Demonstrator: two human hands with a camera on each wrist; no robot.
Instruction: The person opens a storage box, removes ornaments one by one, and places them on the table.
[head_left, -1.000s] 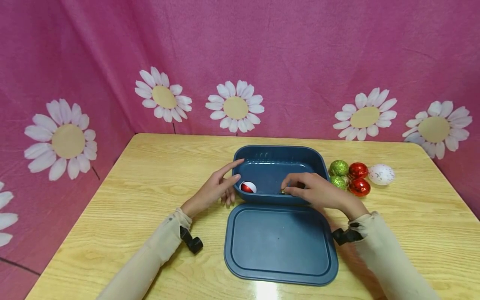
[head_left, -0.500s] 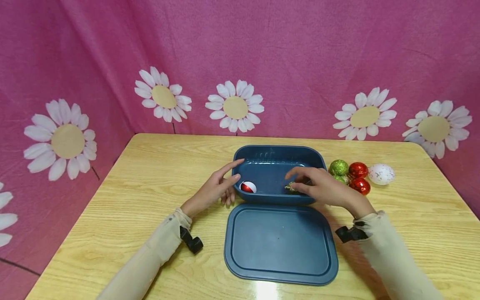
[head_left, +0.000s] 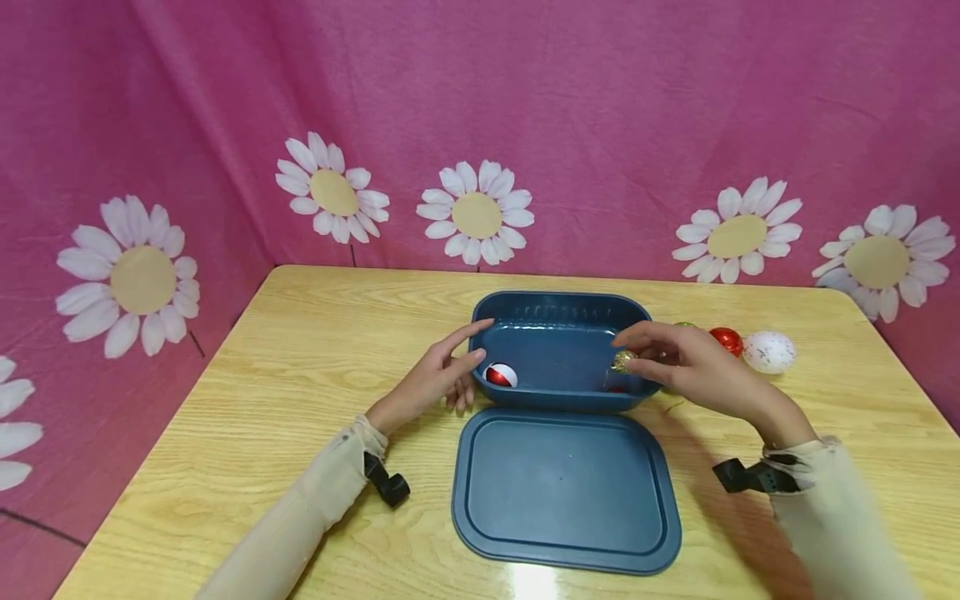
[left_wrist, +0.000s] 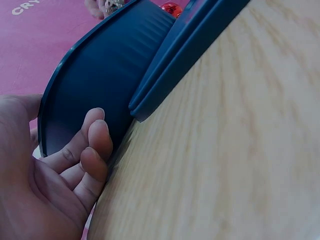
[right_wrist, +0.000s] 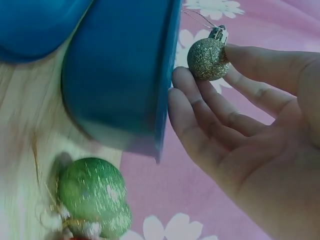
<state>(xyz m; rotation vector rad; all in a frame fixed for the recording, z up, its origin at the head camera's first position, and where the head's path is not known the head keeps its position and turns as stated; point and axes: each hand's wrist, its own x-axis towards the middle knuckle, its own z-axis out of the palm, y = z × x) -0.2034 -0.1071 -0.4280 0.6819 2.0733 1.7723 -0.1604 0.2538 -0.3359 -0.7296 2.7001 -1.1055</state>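
A dark blue rectangular box [head_left: 558, 402] stands on the table, a red-and-white ball [head_left: 500, 377] in its near left corner. At the box's left end my left hand [head_left: 429, 377] holds the wall, thumb and index finger over the rim, the other fingers bent against the outside. My right hand [head_left: 701, 372] pinches a gold glitter bauble [right_wrist: 207, 60] between thumb and fingers, over the box's right end in the head view. The bauble has a metal cap and a thin string loop. Beneath it a small red patch [head_left: 617, 389] shows inside the box.
The flat blue lid [head_left: 566, 492] lies on the table before the box. To the right are a shiny red bauble [head_left: 726, 339] and a speckled white ball [head_left: 769, 352], partly behind my right hand. A green glitter bauble [right_wrist: 90, 187] lies beside the box.
My right hand has risen and moved right from low inside the box, the gold bauble now showing in its fingers. My left hand stays at the box's left end.
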